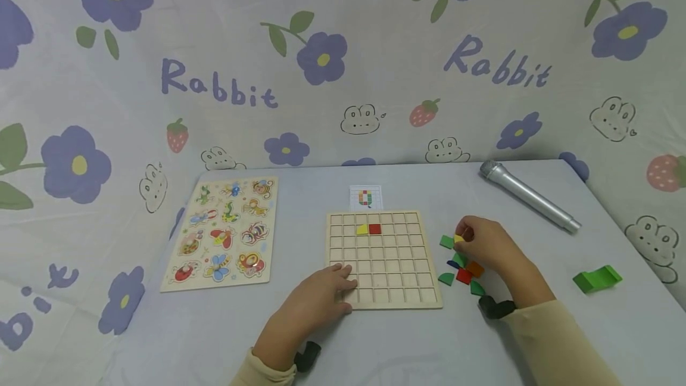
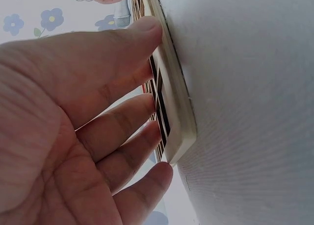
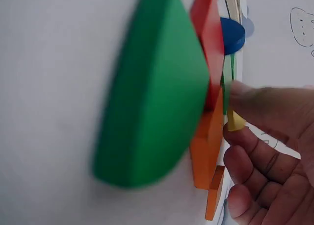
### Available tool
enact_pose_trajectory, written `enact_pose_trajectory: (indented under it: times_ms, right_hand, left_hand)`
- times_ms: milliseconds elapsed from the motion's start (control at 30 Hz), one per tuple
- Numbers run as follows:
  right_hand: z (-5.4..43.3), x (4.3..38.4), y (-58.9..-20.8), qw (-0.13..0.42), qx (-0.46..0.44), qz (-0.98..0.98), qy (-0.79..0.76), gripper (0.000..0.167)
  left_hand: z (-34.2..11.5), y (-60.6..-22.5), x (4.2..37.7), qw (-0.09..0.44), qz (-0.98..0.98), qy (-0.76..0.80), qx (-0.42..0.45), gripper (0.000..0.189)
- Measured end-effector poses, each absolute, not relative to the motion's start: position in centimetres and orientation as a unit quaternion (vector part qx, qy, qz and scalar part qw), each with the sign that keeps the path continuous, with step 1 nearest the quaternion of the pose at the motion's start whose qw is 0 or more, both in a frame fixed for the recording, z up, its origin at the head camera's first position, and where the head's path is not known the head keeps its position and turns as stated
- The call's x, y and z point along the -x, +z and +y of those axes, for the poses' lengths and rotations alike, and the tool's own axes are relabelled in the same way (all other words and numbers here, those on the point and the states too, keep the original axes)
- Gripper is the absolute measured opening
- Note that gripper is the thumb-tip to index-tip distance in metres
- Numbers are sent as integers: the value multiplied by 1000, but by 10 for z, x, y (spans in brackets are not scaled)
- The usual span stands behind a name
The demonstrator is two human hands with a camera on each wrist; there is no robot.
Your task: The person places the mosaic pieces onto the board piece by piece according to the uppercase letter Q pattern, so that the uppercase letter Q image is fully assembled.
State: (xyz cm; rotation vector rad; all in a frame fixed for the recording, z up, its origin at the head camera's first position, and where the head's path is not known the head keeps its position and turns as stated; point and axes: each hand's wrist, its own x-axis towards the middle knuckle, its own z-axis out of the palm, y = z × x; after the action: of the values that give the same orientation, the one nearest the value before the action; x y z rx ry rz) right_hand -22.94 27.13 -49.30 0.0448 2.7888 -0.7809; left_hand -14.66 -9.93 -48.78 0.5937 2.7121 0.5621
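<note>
A square wooden grid board point(image 1: 382, 296) lies in the middle of the table, with a yellow block point(image 1: 362, 229) and a red block point(image 1: 375, 229) side by side in one of its upper rows. My left hand point(image 1: 321, 293) rests on the board's lower left edge, fingers spread and touching it. To the board's right, my right hand point(image 1: 490, 243) pinches a small yellow block point(image 3: 236, 122) between thumb and index finger. Below that hand is a loose cluster of blocks: green quarter-rounds point(image 1: 446, 279), a red one point(image 1: 464, 276), orange point(image 1: 474, 268) and blue point(image 1: 452, 264).
Behind the board lies a small pattern card point(image 1: 366, 198). An insect puzzle board point(image 1: 220, 237) is on the left. A silver microphone point(image 1: 530, 196) lies at the back right, and a green wavy block point(image 1: 597, 279) sits further right. A patterned cloth point(image 1: 396, 76) hangs behind the table.
</note>
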Motion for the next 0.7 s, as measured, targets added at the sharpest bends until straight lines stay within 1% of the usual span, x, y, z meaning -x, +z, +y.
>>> enact_pose_trajectory:
  times_ms: [100, 167, 333, 467, 600, 700]
  right_hand:
    - [269, 225, -491, 113, -17, 952, -283, 20]
    - [267, 223, -488, 96, -15, 951, -295, 19]
    - [242, 234, -479, 58, 1, 940, -337, 21]
    - [210, 251, -478, 68, 32, 928, -366, 21]
    - [180, 265, -485, 87, 58, 924, -368, 17]
    - [164, 273, -492, 86, 60, 929, -355, 14]
  left_hand:
    - [-100, -488, 146, 154, 946, 197, -206, 50]
    - [-100, -488, 146, 155, 946, 198, -206, 50]
    - [-102, -487, 146, 156, 946, 199, -203, 50]
    - [-102, -486, 146, 156, 945, 204, -204, 49]
    - [-100, -488, 147, 156, 944, 205, -208, 49]
    - [-100, -489, 147, 158, 944, 204, -204, 49]
